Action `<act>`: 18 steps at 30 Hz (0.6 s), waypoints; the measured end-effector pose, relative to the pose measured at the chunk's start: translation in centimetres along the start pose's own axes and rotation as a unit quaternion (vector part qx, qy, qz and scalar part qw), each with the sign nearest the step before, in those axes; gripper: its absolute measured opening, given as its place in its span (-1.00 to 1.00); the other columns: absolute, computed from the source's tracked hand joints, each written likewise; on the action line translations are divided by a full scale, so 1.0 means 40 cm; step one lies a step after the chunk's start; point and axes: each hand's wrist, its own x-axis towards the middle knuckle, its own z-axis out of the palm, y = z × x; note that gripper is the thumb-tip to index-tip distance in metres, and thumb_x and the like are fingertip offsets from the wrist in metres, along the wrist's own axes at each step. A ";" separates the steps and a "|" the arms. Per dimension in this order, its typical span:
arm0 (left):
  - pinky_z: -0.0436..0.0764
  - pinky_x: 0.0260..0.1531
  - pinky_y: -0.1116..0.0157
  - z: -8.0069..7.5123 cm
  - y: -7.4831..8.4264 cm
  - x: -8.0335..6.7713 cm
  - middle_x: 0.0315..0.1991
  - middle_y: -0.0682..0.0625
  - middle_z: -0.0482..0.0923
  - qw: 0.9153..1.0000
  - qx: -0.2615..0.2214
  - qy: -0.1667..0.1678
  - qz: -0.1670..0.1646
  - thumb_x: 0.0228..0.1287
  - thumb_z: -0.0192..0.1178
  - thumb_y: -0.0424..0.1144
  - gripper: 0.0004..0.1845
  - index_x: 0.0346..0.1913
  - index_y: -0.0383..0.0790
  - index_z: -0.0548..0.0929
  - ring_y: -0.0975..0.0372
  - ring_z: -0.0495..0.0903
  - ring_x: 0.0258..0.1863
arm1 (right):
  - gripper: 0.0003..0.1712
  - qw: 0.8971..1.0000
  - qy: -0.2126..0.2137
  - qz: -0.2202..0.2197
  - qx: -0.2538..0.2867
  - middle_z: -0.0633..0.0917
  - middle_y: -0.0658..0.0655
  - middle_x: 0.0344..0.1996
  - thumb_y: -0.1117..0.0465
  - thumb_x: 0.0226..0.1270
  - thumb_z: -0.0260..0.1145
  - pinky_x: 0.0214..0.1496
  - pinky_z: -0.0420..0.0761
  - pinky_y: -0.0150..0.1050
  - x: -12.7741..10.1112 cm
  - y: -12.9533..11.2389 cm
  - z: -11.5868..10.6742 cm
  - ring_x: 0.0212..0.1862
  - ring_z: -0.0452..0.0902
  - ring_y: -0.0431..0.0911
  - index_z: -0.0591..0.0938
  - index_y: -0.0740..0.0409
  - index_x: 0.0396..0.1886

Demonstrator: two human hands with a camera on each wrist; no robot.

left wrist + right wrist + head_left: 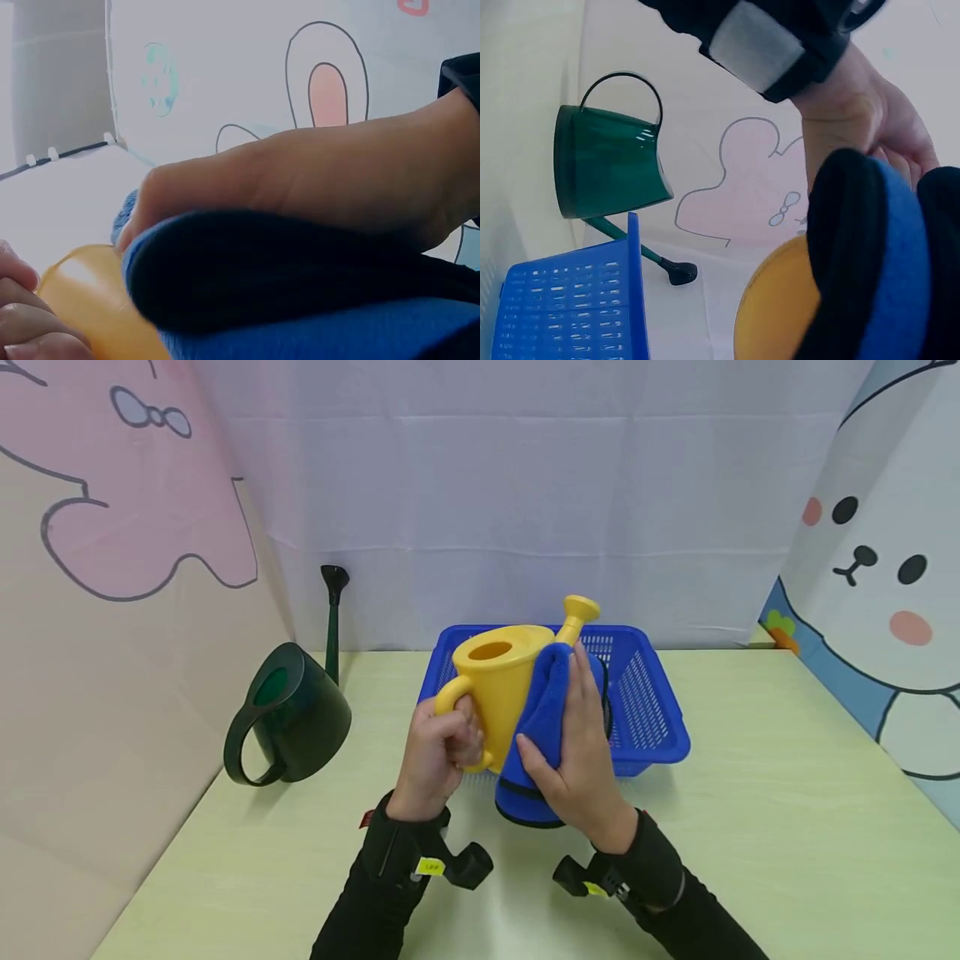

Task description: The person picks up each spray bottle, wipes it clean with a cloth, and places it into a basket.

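- My left hand (438, 752) is gripping the handle of the yellow watering can (501, 681), fingers curled round it, holding the can upright just in front of the blue basket (648, 710).
- My right hand (581, 747) is pressing a blue cloth (543, 718) flat against the side of the can, fingers nearly straight, thumb lying along the cloth.
- The cloth is hanging down past the base of the can towards the counter (750, 827).
- A dark green watering can (292, 714) is standing on the counter well to the left of the basket, its spout pointing up by the wall.
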 end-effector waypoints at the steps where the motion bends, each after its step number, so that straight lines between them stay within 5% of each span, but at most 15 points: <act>1: 0.06 -0.76 0.36 0.000 -0.001 0.000 -0.81 0.17 0.15 1.000 0.001 0.000 0.000 -0.02 -0.25 -0.47 -0.72 -0.73 -0.06 0.22 0.26 0.07 -0.86 | -0.09 1.000 0.003 -0.003 -0.020 -0.05 0.35 0.40 -0.25 0.32 -0.14 0.41 0.04 0.06 -0.003 -0.003 0.004 0.43 -0.07 0.12 -0.15 0.19 0.44; 11: 0.13 -0.79 0.47 0.006 -0.001 0.003 -0.80 0.20 0.16 0.999 0.012 0.025 -0.038 0.01 -0.24 -0.48 -0.71 -0.72 -0.06 0.23 0.37 0.11 -0.87 | -0.28 0.976 0.039 -0.106 -0.184 0.12 0.29 0.36 -0.16 0.38 -0.14 0.14 0.15 0.40 -0.033 -0.024 0.048 0.35 -0.03 0.35 0.00 -0.02 0.44; 18: 0.13 -0.79 0.48 0.009 0.000 0.008 -0.80 0.21 0.16 0.998 0.013 0.042 -0.051 -0.04 -0.22 -0.52 -0.71 -0.71 -0.06 0.22 0.40 0.11 -0.87 | -0.38 0.969 0.021 -0.152 -0.195 0.18 0.29 0.35 -0.10 0.40 -0.12 0.17 0.08 0.40 -0.036 -0.026 0.048 0.36 -0.08 0.38 0.14 -0.05 0.40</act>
